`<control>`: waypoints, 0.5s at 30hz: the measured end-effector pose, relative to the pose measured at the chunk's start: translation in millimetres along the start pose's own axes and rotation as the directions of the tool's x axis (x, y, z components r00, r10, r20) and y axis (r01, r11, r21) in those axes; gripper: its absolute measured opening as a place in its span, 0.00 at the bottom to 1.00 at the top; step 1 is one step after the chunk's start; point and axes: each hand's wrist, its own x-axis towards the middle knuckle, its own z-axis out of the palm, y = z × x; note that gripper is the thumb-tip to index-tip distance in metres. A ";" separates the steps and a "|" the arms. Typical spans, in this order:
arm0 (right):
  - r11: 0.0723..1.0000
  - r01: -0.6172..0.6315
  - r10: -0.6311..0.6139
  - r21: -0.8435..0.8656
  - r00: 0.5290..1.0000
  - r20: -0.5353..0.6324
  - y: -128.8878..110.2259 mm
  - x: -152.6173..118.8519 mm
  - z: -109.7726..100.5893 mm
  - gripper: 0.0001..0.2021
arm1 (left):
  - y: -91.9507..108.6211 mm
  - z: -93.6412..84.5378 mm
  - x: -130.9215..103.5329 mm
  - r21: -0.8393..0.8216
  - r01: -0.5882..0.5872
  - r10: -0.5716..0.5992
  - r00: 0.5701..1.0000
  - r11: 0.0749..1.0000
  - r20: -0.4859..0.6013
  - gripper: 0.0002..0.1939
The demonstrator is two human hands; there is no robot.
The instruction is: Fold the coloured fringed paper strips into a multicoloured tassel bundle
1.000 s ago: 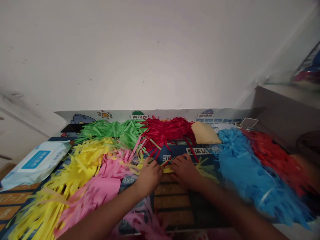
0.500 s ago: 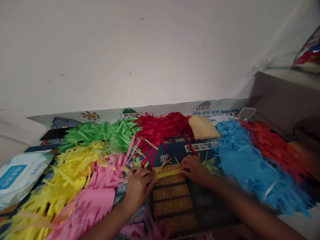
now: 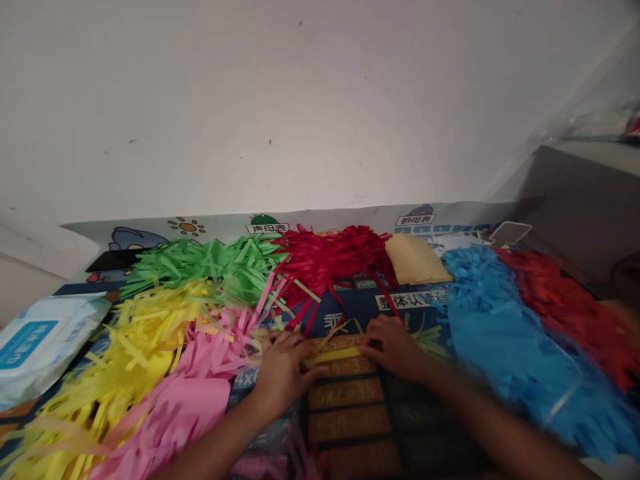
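A narrow yellow paper strip (image 3: pixel 335 357) stretches low over the dark printed mat between my two hands. My left hand (image 3: pixel 284 373) has its fingers curled over the strip's left end, with the thumb along the near side. At the other end, my right hand (image 3: pixel 395 348) pinches the strip between thumb and fingers. Yellow-green fringe ends (image 3: pixel 429 337) stick out beyond the right hand, and a few thin loose strands rise between the hands. Pink fringed paper (image 3: pixel 195 403) lies close to my left hand. Dark red fringed paper (image 3: pixel 337 260) sits behind both.
Green fringe (image 3: pixel 200 263) and yellow fringe (image 3: pixel 145 333) spread at the left, by a wipes pack (image 3: pixel 45 347). Blue fringe (image 3: pixel 495 320) and red fringe (image 3: pixel 565 300) lie at the right. Folded cream paper (image 3: pixel 417 260) rests near the white wall (image 3: pixel 310 113).
My left thumb has moved slightly away from the fingers along the strip. Both hands stay at the strip's ends. The view has shifted slightly, so most things sit further right.
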 end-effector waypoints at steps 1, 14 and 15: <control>1.000 0.008 -0.008 0.006 1.000 -0.004 1.3 -1.5 0.4 0.05 | 1.3 1.0 -0.6 -0.013 0.001 -0.001 1.000 1.000 -0.009 0.09; 0.999 0.036 -0.036 0.006 0.999 0.015 5.5 -4.6 -1.2 0.06 | 2.4 5.4 -5.4 -0.023 -0.034 0.033 0.999 0.999 -0.042 0.06; 1.000 0.019 -0.019 -0.006 1.000 0.017 3.6 -3.5 -1.3 0.06 | 2.8 6.4 -3.9 0.002 -0.032 0.032 0.999 0.999 -0.032 0.06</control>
